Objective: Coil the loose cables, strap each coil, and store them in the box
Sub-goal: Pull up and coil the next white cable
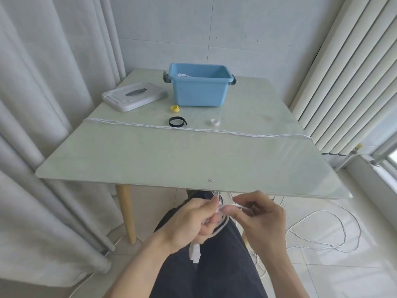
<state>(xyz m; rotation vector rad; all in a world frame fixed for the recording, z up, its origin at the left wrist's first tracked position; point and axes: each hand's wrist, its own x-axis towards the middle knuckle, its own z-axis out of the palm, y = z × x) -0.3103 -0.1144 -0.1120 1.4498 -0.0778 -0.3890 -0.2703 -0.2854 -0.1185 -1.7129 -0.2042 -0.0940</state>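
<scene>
Hands: both low in the frame, below the near table edge, working one white cable over the lap.
Left hand (198,220): fingers curled round a small bundle of loops; white plug (194,253) dangles beneath it.
Right hand (261,218): thumb and forefinger pinch the strand just beside the left hand, feeding the next turn.
Cable in hand (221,227): few loops made; long slack (335,235) trails over the floor tiles, lower right.
Second cable (193,129): stretched straight across the table, both ends over the sides.
Straps: black (176,121), yellow (174,108) and white (215,121) lie between that cable and the box.
Box (199,84): blue, upper centre, lid (134,96) off to its left; something white already inside.
Risk, tangle: floor slack crosses itself; a fast pull could likely draw a knot into the coil.
Risk, snag: slack runs near the table legs and may catch.
Risk, loops slipping: the left grip is small; added turns could spill before a strap is on.
Risk, reach: straps sit well away; freeing a hand to fetch one may let the coil spring open.
</scene>
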